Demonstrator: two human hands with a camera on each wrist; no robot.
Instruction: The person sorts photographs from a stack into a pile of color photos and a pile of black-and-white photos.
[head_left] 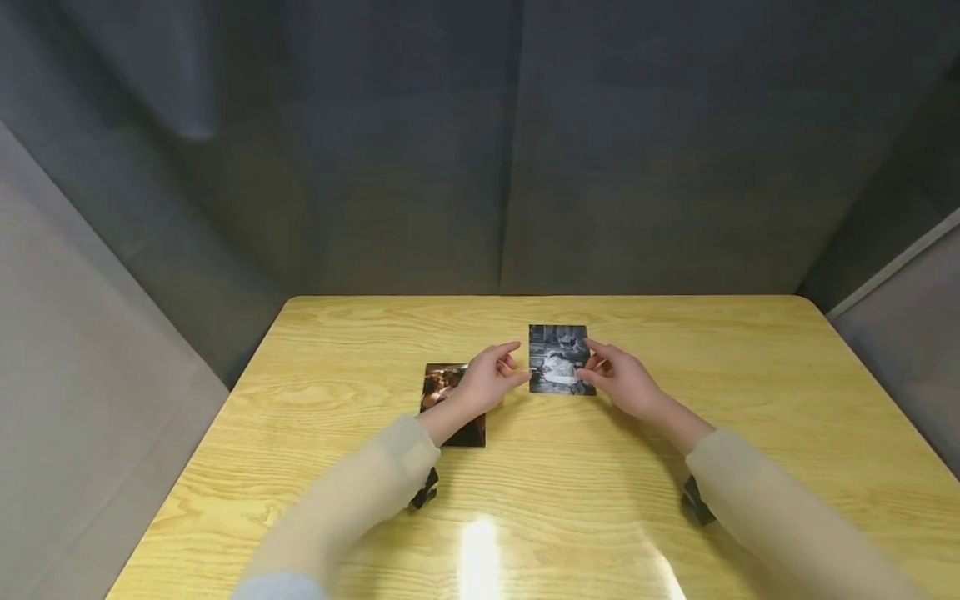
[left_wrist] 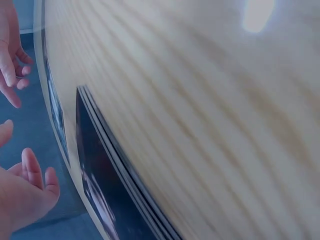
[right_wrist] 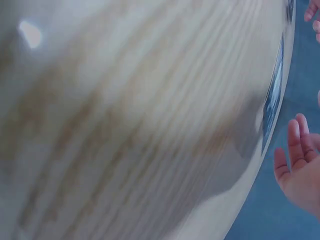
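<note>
A black-and-white picture card [head_left: 553,354] lies flat toward the back of the table; its edge shows in the left wrist view as a thin picture [left_wrist: 58,112]. My left hand [head_left: 486,383] hovers just left of it, thumb and fingers apart. On the other side, my right hand [head_left: 628,385] has its fingertips over the card's right edge; in the right wrist view that hand [right_wrist: 302,172] appears raised above the card [right_wrist: 272,102]. Beneath my left hand and wrist sits a small stack of dark colour picture cards [head_left: 438,385], layered edges visible in the left wrist view.
The wood-grain table [head_left: 337,350] has rounded back corners. Dark curtain [head_left: 397,167] hangs behind it, with pale panels [head_left: 90,400] at the sides. Small black devices [head_left: 425,490] sit under both sleeves. Glare [head_left: 480,550] marks the front of the tabletop.
</note>
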